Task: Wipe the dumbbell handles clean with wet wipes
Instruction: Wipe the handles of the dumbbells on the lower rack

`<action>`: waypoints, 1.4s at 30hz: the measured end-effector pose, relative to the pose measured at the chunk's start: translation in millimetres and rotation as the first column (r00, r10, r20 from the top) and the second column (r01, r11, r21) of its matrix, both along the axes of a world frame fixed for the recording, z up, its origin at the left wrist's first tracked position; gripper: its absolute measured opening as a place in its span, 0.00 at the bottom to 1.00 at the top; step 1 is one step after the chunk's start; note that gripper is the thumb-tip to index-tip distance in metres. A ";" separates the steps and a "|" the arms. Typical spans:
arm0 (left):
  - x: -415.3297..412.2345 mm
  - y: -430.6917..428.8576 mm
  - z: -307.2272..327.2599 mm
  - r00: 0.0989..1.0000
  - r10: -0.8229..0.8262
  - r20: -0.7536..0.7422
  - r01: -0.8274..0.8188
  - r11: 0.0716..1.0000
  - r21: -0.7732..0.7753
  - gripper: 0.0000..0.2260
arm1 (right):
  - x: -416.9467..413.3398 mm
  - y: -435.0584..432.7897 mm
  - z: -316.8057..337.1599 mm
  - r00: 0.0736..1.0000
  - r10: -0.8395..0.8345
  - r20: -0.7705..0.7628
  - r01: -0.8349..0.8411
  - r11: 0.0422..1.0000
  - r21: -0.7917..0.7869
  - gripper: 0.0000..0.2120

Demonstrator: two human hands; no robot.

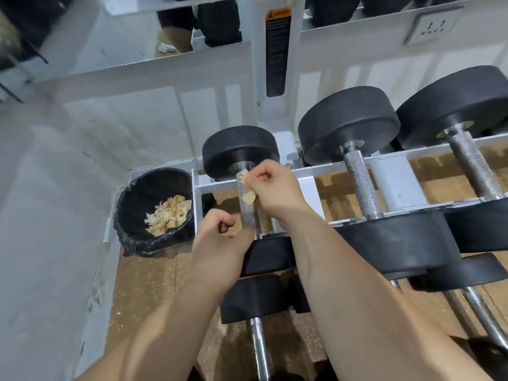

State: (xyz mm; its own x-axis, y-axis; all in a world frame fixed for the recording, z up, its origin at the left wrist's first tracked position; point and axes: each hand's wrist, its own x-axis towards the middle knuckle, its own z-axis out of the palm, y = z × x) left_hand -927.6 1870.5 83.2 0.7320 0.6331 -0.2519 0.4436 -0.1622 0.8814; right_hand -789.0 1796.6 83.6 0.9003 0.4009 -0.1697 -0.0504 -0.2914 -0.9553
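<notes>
While beneath racked dumbbells [349, 119], speckled brown floor [148, 284].

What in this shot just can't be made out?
All in the head view:
wet wipe: mostly hidden under the right hand.
left hand: curled beside the dumbbell handle; its own knuckles hide whether it grips.
warning label: text blurred, too small.
rightmost dumbbell: cut off by the frame edge.

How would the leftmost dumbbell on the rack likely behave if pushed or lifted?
Probably heavy for its size: the dumbbell has thick black heads on a metal bar. Its round heads suggest it could roll once off the white rack. The knurled handle likely resists slipping.
</notes>
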 end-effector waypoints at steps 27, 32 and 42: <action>-3.6 -0.5 9.8 0.997 -0.032 0.068 0.042 0.987 -0.153 0.12 | 15.6 6.3 2.9 0.963 -0.033 -0.267 0.056 0.995 0.079 0.08; -4.0 6.1 8.0 0.998 -0.053 0.015 0.054 0.990 -0.130 0.10 | -17.3 -32.1 -5.2 0.936 0.119 -0.332 -0.139 0.990 -0.038 0.09; -4.0 4.3 8.5 0.997 -0.081 0.021 0.083 0.988 -0.134 0.10 | 0.7 -17.5 -14.9 0.963 0.098 -0.251 -0.122 0.989 -0.083 0.08</action>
